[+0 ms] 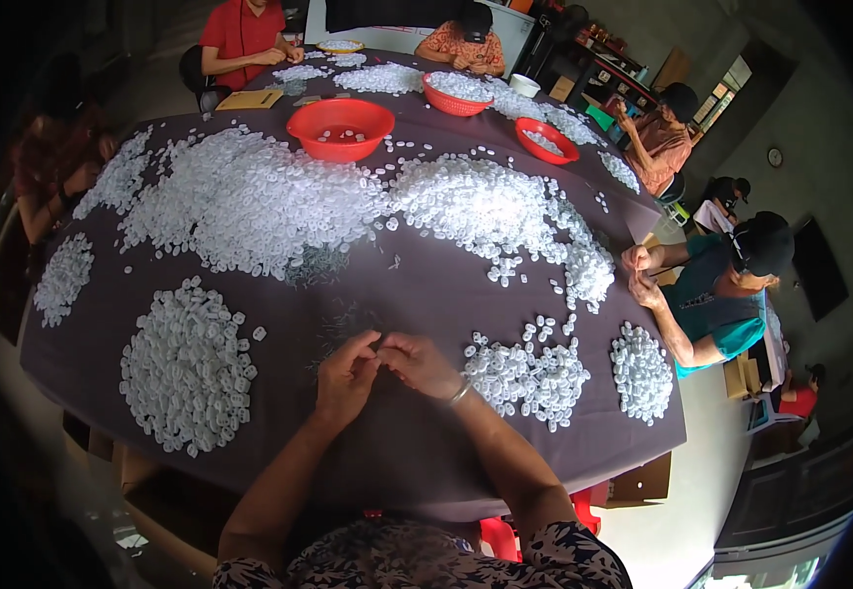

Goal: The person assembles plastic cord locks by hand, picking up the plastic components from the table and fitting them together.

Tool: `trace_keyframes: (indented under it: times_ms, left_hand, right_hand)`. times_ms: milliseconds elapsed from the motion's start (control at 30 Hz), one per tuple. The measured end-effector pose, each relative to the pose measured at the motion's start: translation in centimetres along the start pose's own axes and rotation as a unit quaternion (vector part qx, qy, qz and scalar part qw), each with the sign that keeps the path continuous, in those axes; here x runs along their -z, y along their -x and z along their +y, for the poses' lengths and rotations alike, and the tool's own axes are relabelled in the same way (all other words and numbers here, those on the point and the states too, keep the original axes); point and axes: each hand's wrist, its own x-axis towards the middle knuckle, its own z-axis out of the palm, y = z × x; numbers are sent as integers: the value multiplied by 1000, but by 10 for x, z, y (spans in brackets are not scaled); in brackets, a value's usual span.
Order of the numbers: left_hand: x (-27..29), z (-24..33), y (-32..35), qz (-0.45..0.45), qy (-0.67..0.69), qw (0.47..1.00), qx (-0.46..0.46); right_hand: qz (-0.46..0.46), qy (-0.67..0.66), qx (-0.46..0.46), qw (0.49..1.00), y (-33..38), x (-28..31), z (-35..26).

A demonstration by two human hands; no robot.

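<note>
My left hand [348,375] and my right hand [420,364] meet fingertip to fingertip above the near middle of the dark tablecloth [368,461]. Both are pinched closed; whatever sits between the fingers is too small to make out. Just beyond them lies a scatter of tiny thin dark pieces [346,329]. A heap of small white oval plastic pieces [189,368] spreads to the left of my left hand. To the right of my right hand is a looser pile of similar white pieces [530,378]. A bracelet [461,393] circles my right wrist.
Large white heaps [250,201] cover the table's middle, with a red basin [340,130], a red basket [457,96] and a smaller red bowl [546,141] beyond. A person in teal [716,294] works at the right edge. Several others sit around the table.
</note>
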Motion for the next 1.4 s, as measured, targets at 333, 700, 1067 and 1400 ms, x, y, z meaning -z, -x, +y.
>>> trace_keyframes:
  times_ms: [333,700,1067,1400]
  left_hand:
    - [13,-9,-5,-43,194,973,114]
    - [11,6,-2,-51,2,999,15]
    - [4,1,1,-9,-126,990,-61]
    - [-1,4,-4,45,-161,983,-74]
  right_hand:
    - [33,88,156,983,-4,-5,14]
    - [33,195,203,959,-3,-5,7]
    - [26,119,-24,992,1,-4,-7]
    - [47,-18,-45,998,-4,-7,-9]
